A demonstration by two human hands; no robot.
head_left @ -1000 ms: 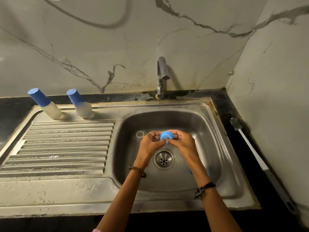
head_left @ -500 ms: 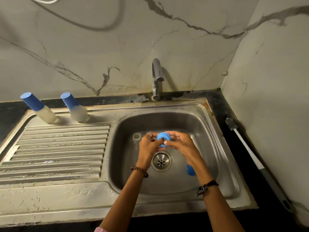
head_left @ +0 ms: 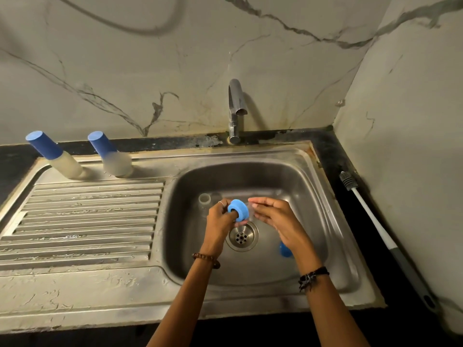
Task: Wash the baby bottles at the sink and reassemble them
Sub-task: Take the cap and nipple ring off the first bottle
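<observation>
Left hand: our left hand (head_left: 220, 219) grips the blue ring (head_left: 238, 213), a thumb poking into its hole, above the drain (head_left: 241, 237).
Right hand: our right hand (head_left: 276, 216) sits just right of the ring, fingers fairly straight and reaching toward it; something clear seems pinched at the fingertips, perhaps a teat, but it is too faint, so we cannot tell whether this hand holds anything.
Bottle body: a clear bottle (head_left: 205, 200) lies in the sink (head_left: 310, 196), just left of our left hand, with no collar on it.
Blue cap: a blue piece (head_left: 285, 251) rests on the basin floor, partly hidden behind our right wrist.
Finished bottles: two capped bottles (head_left: 62, 159) (head_left: 114, 159) stand on the back of the drainboard (head_left: 82, 221), well apart from our hands; we judge those done.
Brush: the brush (head_left: 370, 216) lies on the counter right of the sink.
Tap: the tap (head_left: 235, 111) shows no running water.
Progress: we judge two bottles washed and reassembled, and the last one in pieces.
Left to do: seat the teat in the ring, screw it onto the bottle, add the cap, stand it with the others.
</observation>
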